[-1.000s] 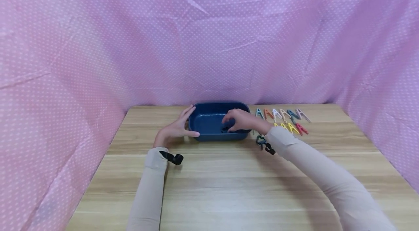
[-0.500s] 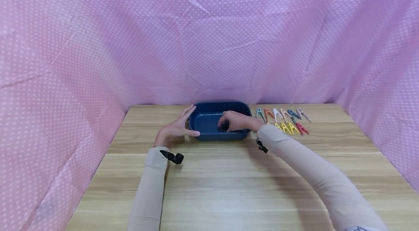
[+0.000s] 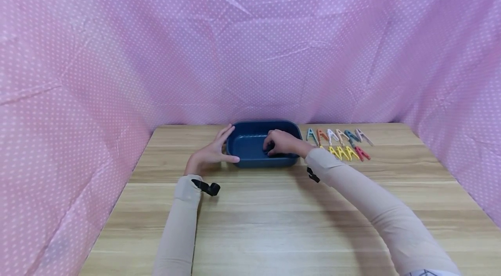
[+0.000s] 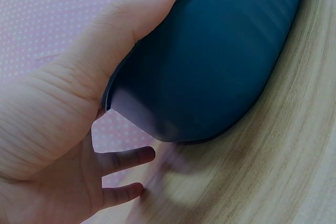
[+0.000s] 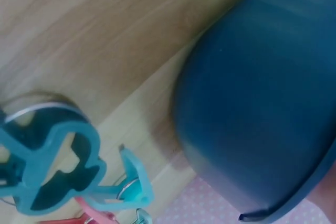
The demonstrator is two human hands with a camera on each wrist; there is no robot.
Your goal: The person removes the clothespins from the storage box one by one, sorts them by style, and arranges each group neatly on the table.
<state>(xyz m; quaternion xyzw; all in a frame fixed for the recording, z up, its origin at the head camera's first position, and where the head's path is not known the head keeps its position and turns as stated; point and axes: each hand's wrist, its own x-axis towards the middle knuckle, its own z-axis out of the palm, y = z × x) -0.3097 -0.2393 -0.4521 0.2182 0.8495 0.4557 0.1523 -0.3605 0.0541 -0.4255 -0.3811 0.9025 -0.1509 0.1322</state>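
A deep blue oblong basin (image 3: 266, 163) stands near the table's back edge. My left hand (image 3: 211, 152) spans its left end, thumb along the front rim and fingers stretched towards the back corner. Two fingers extend clear of the basin wall in the left wrist view. Inside the basin, my right hand (image 3: 282, 142) reaches down with fingers and thumb bent round a small dark thing (image 3: 268, 147), mostly hidden by the hand. Its kind I cannot tell. Beyond the basin's outer wall (image 5: 252, 93), the right wrist view shows a large-looking teal clip (image 5: 55, 169).
Right of the basin lie two rows of clothespins, among them a light teal one (image 3: 312, 136), a white one (image 3: 332, 136), yellow ones (image 3: 341, 153) and a red one (image 3: 362, 153). A pink dotted curtain (image 3: 250, 50) hangs behind the wooden table (image 3: 250, 224).
The right hand's fingers have closed in round the dark thing in the basin, and its forearm has moved slightly left. A dark green clip beside that wrist is now hidden. The left hand stays put.
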